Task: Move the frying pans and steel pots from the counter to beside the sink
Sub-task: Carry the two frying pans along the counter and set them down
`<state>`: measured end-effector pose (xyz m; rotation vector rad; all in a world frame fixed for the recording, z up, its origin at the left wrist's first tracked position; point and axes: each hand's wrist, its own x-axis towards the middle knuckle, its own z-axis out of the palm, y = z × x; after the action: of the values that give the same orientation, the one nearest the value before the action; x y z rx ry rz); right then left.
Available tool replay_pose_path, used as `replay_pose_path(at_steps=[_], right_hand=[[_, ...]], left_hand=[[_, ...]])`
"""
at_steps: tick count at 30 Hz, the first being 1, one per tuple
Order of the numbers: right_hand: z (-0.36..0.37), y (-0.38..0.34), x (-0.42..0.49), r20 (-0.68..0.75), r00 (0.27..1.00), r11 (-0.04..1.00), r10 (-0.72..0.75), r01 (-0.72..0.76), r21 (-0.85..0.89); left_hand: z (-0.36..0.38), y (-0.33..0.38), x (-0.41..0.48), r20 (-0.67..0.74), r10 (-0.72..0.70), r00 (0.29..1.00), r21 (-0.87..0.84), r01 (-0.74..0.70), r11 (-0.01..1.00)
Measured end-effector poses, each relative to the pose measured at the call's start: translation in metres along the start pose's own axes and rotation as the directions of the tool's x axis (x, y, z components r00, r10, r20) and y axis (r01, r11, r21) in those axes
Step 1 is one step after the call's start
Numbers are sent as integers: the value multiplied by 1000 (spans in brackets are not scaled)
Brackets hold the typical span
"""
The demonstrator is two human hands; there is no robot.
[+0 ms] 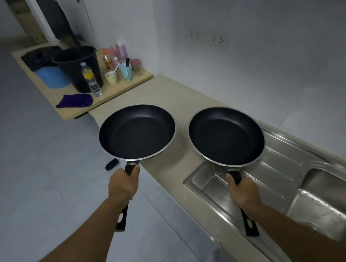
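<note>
Black non-stick coating lines both frying pans, each a shallow round dish with a thin bare-metal rim and a long black handle pierced by a hanging hole. The left hand point(124, 185) is closed around the handle of the left pan point(137, 131), which hangs level over the beige counter point(163, 93) at its front edge. The right hand point(242, 191) is wrapped around the handle of the right pan point(226, 136), held over the ribbed steel draining board point(279, 161) just beside the sink point(327, 203). Neither pan looks set down yet, so the pans' share of the job seems close to finishing but not done. No steel pots show anywhere, so whether they are moved cannot be told. The sink basin is shiny, dented-looking steel with water spots. Farther along, a pale wooden shelf point(120, 89) carries a black bucket point(78, 68), a clear water bottle point(90, 80), plastic cups and a purple cloth point(74, 100).
</note>
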<state>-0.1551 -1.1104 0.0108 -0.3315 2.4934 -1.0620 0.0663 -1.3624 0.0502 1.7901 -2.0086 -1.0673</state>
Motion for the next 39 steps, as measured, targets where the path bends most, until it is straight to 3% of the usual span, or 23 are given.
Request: replay_pose_path(at_steps=[6, 16, 39], right_hand=[[60, -44, 29, -34, 999, 999, 11, -9, 37], [154, -111, 59, -104, 965, 970, 240, -237, 48], [231, -200, 200, -123, 919, 926, 375, -365, 95]], left_hand=[[-17, 7, 91, 61, 61, 996, 7, -61, 998], [-56, 22, 235, 189, 131, 973, 86, -149, 985], [-7, 88, 444, 339, 122, 933, 155, -183, 971]])
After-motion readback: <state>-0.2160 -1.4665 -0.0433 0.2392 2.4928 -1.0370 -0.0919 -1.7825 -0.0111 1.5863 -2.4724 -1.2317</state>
